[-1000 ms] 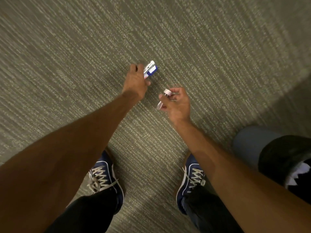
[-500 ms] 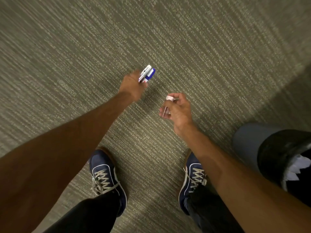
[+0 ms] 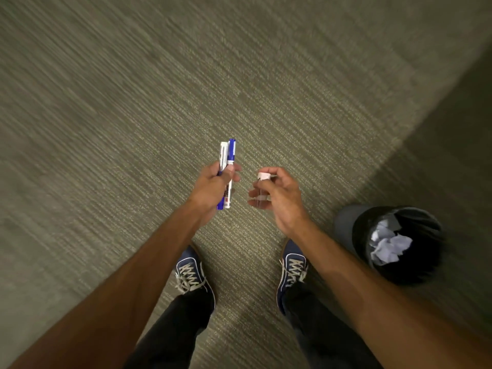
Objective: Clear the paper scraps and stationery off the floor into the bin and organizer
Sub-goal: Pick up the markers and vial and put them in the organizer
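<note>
My left hand [image 3: 213, 186] is closed around two blue-and-white markers [image 3: 227, 161], which stick out above and below the fist. My right hand [image 3: 279, 195] holds a small clear tube with a white cap [image 3: 263, 177] between thumb and fingers. Both hands are raised in front of me above the carpet. The bin [image 3: 346, 225], lined with a black bag, stands at the right and has crumpled paper scraps [image 3: 388, 245] inside. No organizer is in view.
Grey-green carpet [image 3: 159, 89] fills the view. My two blue shoes [image 3: 193, 272] stand below the hands. A darker shadowed strip of floor runs along the right side behind the bin.
Both hands have risen from floor level toward me. The markers in my left hand have turned from end-on to upright. More of the bin and its paper has come into view.
</note>
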Available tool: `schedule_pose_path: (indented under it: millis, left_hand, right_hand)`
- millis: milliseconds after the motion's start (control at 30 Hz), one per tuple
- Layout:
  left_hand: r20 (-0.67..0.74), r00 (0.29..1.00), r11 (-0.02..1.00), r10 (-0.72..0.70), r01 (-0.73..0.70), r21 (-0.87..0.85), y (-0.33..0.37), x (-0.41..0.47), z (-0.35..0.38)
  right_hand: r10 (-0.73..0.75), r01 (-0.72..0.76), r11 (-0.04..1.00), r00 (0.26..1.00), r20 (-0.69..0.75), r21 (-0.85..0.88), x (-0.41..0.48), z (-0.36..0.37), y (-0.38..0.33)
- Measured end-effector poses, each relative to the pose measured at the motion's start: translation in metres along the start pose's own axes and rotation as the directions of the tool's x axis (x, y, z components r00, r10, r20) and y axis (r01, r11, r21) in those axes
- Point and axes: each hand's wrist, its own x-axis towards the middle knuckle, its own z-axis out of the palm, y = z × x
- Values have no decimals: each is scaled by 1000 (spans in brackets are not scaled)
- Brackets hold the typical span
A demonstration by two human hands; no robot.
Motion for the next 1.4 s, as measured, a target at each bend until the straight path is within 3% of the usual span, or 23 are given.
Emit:
schedule_pose_path:
  millis: [100, 333, 733, 967, 1167, 1400]
  left_hand:
    - [40, 999, 990, 26, -20, -141, 40, -56, 6]
    - [119, 991, 968, 63, -31, -251, 133, -197, 39]
    - [237, 955, 963, 179, -120, -242, 248, -396, 131]
    - [378, 905, 977, 195, -148, -151, 276, -461, 167]
    - [511, 845, 987, 159, -154, -52, 274, -496, 183]
    - [667, 744, 985, 40, -142, 99, 245, -535, 217]
  right_hand:
    - [-49, 48, 998, 998, 25, 35, -57, -5, -42]
    - [-144, 140, 985, 989, 36, 99, -191, -35, -142]
    - [-285, 296, 945, 954, -94, 141, -402, -113, -251]
    - [-352, 400, 885, 910, -220, 237, -488, -149, -260]
    - [-446, 550, 763, 828, -340, 340, -548, -165, -235]
    - [-457, 639, 716, 734, -503, 282, -611, -182, -195]
